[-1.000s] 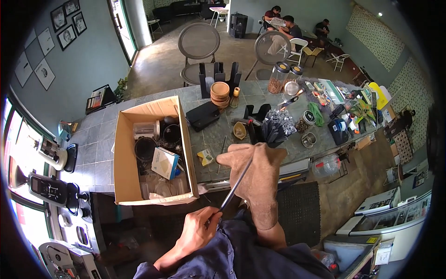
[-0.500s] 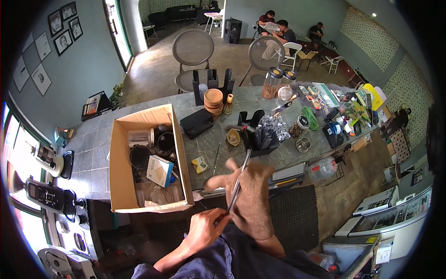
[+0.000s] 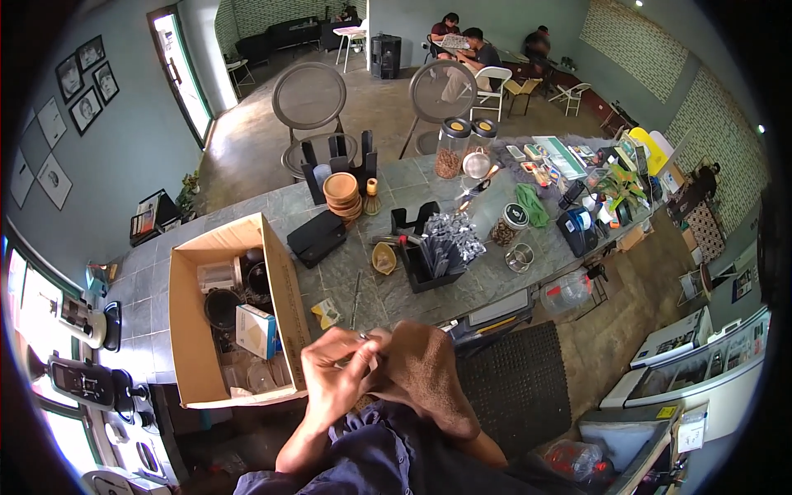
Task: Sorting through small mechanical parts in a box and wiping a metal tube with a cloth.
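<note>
Close in front of my body, my left hand (image 3: 334, 375) is closed, thumb and fingers pinching a slim metal stick. Only a small shiny end of that metal stick (image 3: 363, 336) shows at the fingertips; the rest is hidden. Pressed up against it on the right is my right hand (image 3: 381, 338), largely covered by a brown towel (image 3: 421, 367). Its fingertips show at the towel's left edge, closed on the cloth near the stick's end. Just beyond my hands, another thin metal stick (image 3: 356, 299) lies on the tiled counter (image 3: 379, 309) beside a small yellow-and-white packet (image 3: 327, 313).
An open cardboard box (image 3: 285, 322) of containers stands left of my hands. Ahead are a black organizer (image 3: 433, 276) with wrapped sticks, a small yellowish bowl (image 3: 384, 258), a black case (image 3: 317, 239) and stacked wooden coasters (image 3: 341, 194). Jars and clutter fill the right side; people sit farther back.
My left hand has moved up and left, and the metal stick, earlier seen at length, now shows only its end. The towel-covered right hand has drawn closer to the left hand. The view has shifted.
</note>
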{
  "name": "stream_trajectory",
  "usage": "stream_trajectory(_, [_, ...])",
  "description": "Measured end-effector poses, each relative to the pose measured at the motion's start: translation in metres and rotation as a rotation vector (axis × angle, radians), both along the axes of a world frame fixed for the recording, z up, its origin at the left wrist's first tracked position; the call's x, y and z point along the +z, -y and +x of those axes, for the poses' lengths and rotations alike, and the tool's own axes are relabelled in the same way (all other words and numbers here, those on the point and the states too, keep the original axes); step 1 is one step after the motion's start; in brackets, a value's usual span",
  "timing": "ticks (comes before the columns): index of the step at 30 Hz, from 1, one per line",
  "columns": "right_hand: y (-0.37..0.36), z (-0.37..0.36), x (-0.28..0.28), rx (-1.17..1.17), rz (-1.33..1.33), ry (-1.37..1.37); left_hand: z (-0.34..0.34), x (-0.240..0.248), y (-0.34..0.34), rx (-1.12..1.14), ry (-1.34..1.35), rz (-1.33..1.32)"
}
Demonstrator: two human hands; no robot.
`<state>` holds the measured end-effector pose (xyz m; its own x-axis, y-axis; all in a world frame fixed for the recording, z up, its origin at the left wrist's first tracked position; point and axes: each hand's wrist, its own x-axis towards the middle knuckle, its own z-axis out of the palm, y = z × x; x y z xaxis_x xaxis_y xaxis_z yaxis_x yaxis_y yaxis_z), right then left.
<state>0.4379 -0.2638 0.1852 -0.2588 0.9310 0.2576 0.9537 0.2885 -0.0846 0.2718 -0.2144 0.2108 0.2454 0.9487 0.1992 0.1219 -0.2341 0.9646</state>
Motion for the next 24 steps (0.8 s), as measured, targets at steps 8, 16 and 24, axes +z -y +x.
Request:
stream_trajectory(8, [-0.012,0.091,-0.005,-0.095,-0.159,-0.55,0.057,0.027,-0.052,0.272,0.299,0.079])
stream_trajectory(16, [-0.007,0.171,-0.039,-0.262,-0.343,-1.396,0.16,-0.035,-0.079,0.138,-0.08,0.352])
stream_trajectory(24, [-0.04,0.211,-0.032,-0.027,-0.156,-0.501,0.218,-0.115,-0.105,0.198,-0.196,0.487])
